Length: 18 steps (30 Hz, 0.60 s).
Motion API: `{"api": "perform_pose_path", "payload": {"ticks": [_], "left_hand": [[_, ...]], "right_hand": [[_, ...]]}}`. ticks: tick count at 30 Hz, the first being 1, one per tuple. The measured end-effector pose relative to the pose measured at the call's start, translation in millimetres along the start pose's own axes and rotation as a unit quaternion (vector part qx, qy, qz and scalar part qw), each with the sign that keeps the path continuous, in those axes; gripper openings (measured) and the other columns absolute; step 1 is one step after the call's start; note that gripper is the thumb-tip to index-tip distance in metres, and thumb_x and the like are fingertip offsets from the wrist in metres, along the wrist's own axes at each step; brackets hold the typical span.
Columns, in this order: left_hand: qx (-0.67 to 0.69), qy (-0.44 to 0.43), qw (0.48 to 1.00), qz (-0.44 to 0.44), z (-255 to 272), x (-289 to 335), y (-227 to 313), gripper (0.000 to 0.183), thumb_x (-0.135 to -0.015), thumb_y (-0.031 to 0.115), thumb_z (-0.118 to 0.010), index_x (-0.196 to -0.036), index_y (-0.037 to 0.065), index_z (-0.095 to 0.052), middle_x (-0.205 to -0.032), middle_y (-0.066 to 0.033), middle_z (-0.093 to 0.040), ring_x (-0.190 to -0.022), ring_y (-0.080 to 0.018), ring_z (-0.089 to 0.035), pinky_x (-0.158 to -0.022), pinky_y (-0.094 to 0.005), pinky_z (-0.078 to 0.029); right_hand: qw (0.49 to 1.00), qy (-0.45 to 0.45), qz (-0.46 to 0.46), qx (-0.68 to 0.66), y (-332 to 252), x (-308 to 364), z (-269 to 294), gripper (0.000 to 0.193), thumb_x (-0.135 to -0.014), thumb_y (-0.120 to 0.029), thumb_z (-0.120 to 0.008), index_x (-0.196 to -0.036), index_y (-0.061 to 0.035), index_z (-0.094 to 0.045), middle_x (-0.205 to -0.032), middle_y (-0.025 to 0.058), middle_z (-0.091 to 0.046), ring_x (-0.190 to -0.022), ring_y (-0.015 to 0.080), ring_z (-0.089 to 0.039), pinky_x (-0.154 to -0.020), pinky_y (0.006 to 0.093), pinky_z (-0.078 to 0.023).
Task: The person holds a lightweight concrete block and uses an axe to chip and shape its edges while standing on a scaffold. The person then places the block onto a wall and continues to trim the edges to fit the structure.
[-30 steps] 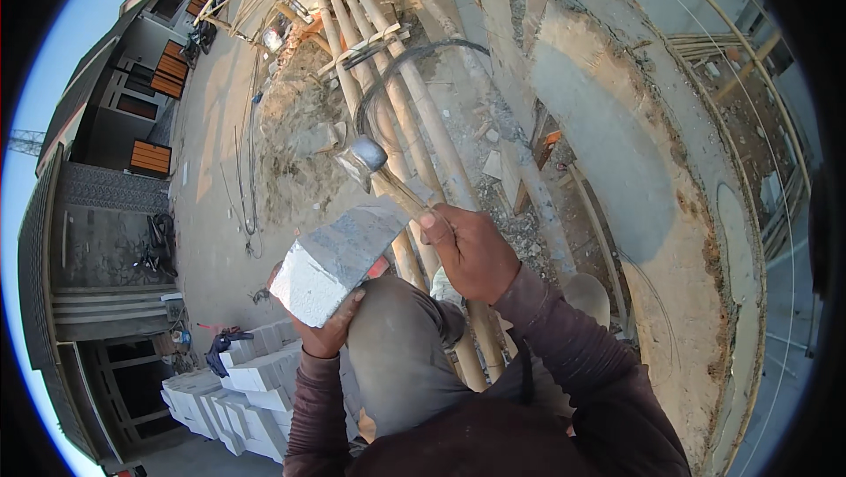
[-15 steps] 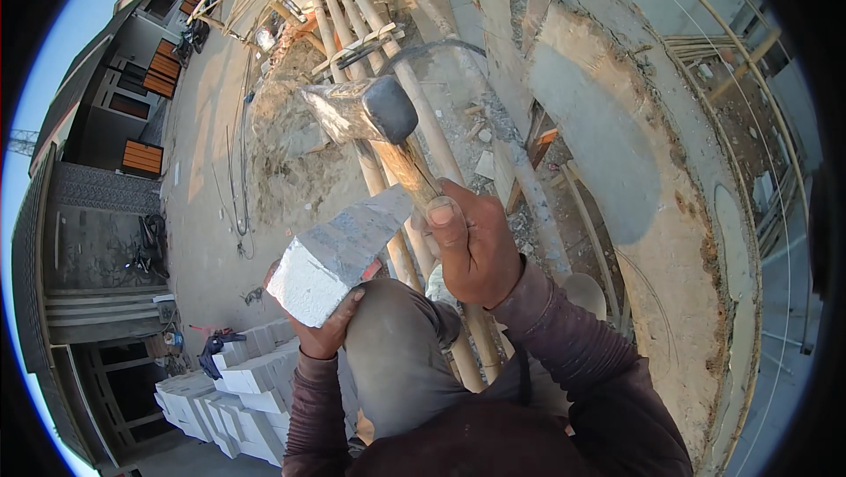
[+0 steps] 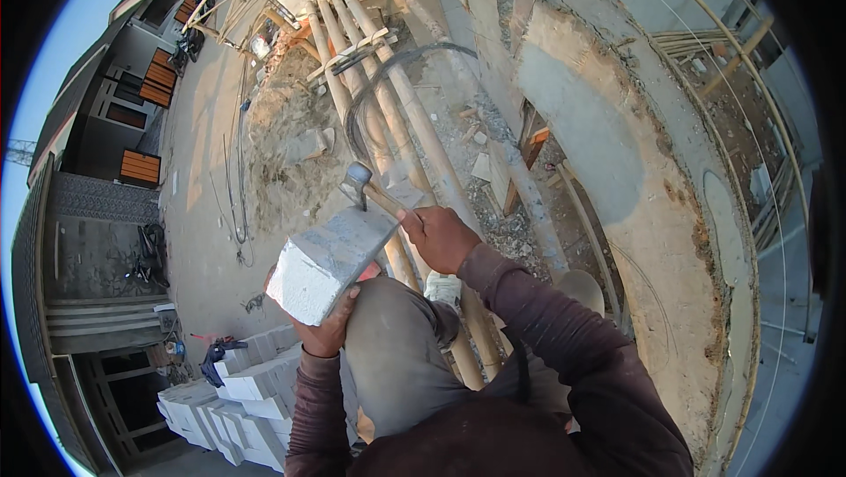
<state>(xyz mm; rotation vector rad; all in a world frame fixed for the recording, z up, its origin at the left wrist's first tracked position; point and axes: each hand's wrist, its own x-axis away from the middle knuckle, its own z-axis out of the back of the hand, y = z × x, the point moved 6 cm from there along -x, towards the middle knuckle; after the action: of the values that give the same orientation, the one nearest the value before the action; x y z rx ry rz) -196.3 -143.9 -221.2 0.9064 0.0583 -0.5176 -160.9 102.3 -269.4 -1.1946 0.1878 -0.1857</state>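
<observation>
A light grey-white aerated concrete block [image 3: 322, 261] rests slanted by my raised knee, its rough pale end toward me. My left hand [image 3: 328, 332] is closed round the block's near end from below and the side; some of its fingers are hidden behind it. My right hand [image 3: 441, 237] grips the wooden handle of a brick hammer [image 3: 359, 175] with a dark metal head. The head is over the block's far end, its blade pointing down and seeming to touch the top face.
Bamboo poles [image 3: 414, 133] run away below me, with a coiled dark cable [image 3: 357, 115] across them. White blocks [image 3: 238, 393] are stacked at lower left. A rough concrete ledge [image 3: 652, 239] curves along my right. Sand [image 3: 282, 142] and rubble lie on the ground ahead.
The hammer has come down from its raised position onto the far end of the block. My right hand has moved lower with it, while my left hand and the block stay nearly still.
</observation>
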Motion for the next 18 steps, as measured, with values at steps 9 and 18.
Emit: {"api": "perform_pose_path", "payload": {"ticks": [9,18], "left_hand": [[-0.003,0.032,0.998,0.050,17.9,6.2,-19.0,0.083,-0.074,0.033,-0.089,-0.132,-0.004,-0.043,-0.121,-0.0149,-0.056,-0.110,-0.0275,-0.056,-0.099,-0.0416,-0.042],[0.041,0.094,0.995,-0.015,11.8,0.9,0.4,0.060,-0.078,0.026,-0.086,-0.122,-0.003,-0.058,-0.113,-0.0136,-0.065,-0.103,-0.0245,-0.062,-0.093,-0.0396,-0.049]], "right_hand": [[0.983,0.034,0.091,-0.159,-89.1,23.2,56.5,0.057,-0.104,-0.045,-0.042,-0.080,0.0025,-0.061,-0.065,0.0231,-0.059,-0.066,0.0445,-0.061,-0.065,0.0491,-0.047],[0.998,0.006,0.043,-0.045,-68.1,17.1,47.9,0.047,-0.105,-0.035,-0.045,-0.080,0.0032,-0.058,-0.062,0.0211,-0.052,-0.058,0.0396,-0.050,-0.059,0.0449,-0.043]]}}
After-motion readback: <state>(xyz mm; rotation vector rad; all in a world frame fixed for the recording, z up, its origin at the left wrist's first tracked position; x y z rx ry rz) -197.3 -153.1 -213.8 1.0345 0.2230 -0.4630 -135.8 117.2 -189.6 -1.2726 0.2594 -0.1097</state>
